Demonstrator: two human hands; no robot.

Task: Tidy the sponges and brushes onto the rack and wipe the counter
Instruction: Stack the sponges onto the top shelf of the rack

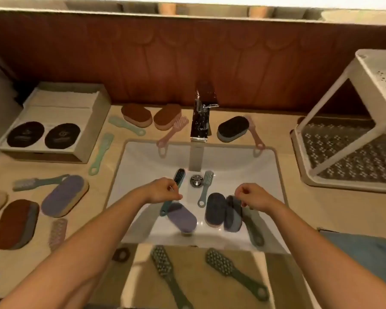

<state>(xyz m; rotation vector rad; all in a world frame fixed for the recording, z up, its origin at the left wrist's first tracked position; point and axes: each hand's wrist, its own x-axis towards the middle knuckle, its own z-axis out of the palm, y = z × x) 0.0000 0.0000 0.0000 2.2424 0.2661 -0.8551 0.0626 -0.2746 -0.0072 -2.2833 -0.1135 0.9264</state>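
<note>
Both hands hover over the sink, at the centre of the desk. The left hand grips a dark-bristled brush, its handle poking out toward 6 o'clock. The right hand is curled just above a grey sponge; I cannot tell if it holds it. The rack stands at 2 o'clock, well apart. More brushes and sponges crowd the sink's rim from 9 to 12.

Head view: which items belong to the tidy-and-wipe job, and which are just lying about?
Job: sponges, brushes, rack, counter, blue cloth (probably for wiping).
Lying about: tap, open box, drain plug.
</note>
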